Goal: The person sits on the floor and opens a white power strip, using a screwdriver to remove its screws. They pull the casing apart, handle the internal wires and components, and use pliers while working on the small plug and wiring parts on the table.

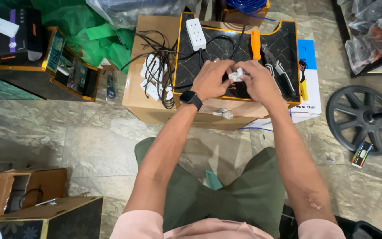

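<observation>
My left hand (209, 79) and my right hand (256, 79) meet over a black marble-patterned board (284, 42) with a yellow edge. Between their fingers they pinch a small white plastic plug part (236, 75). A black smartwatch (191, 98) sits on my left wrist. A black cable runs from under my hands up to a white power strip (196, 33) lying on the board. To the right of my right hand lie an orange-handled screwdriver (255, 44) and pliers (280, 73).
The board rests on a cardboard box (149, 104), which also carries a pile of white plugs with black cables (158, 73). A black wheel-shaped stand base (362, 118) lies on the stone floor at right. Green bags, boxes and a small screwdriver (110, 86) lie at left.
</observation>
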